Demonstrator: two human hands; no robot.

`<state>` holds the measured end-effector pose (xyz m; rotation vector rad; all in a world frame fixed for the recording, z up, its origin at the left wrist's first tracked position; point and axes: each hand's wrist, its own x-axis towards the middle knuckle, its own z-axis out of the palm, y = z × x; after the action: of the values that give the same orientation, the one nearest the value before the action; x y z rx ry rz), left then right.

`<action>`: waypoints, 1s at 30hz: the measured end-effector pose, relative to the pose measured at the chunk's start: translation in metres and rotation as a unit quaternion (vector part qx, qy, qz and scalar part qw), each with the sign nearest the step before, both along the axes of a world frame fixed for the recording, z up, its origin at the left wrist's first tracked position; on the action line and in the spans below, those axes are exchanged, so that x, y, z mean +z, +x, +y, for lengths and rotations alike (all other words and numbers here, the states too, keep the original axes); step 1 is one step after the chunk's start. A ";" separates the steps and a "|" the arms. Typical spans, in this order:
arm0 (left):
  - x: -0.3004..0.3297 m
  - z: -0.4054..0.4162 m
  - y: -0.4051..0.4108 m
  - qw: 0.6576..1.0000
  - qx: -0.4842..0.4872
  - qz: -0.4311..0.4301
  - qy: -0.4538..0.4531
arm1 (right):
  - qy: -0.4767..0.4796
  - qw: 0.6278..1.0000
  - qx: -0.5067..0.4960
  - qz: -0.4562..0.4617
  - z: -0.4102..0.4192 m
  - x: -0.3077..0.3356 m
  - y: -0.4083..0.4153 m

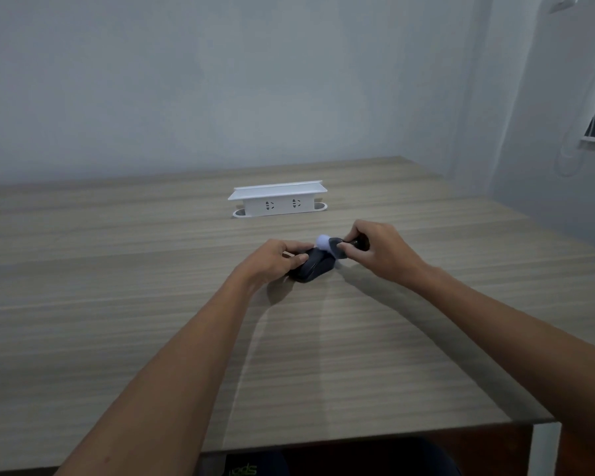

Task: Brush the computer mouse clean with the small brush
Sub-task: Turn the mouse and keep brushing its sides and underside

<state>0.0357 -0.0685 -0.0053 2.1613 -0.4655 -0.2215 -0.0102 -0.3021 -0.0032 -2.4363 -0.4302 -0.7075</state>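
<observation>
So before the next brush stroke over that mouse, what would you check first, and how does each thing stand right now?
1. Mouse held steady: ok, the left hand grips its side on the table.
2. Brush gripped: ok, the right hand is closed on its dark handle.
3. Bristles on the mouse: ok, the pale brush head sits at the mouse's far end.
4. Room for the stroke: ok, the white power strip stands well behind and apart.
5. Dust remaining on the mouse: cannot tell, it is too small and dark.
</observation>
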 end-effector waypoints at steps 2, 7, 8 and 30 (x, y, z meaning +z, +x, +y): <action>0.001 -0.001 -0.001 1.000 0.001 0.001 0.004 | -0.019 0.999 -0.022 0.018 -0.004 0.002 0.004; 0.001 0.000 0.000 1.000 -0.004 0.003 0.004 | 0.043 0.999 -0.013 0.025 -0.004 0.007 0.007; 0.002 0.000 0.000 1.000 -0.004 0.002 0.005 | 0.037 0.999 -0.017 0.032 -0.004 0.008 0.008; 0.002 -0.002 0.002 1.000 0.001 -0.003 0.005 | -0.077 0.997 0.017 -0.016 0.006 0.012 -0.002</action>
<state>0.0373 -0.0710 -0.0033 2.1730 -0.4664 -0.2161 -0.0118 -0.2965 0.0088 -2.5572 -0.5565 -0.7235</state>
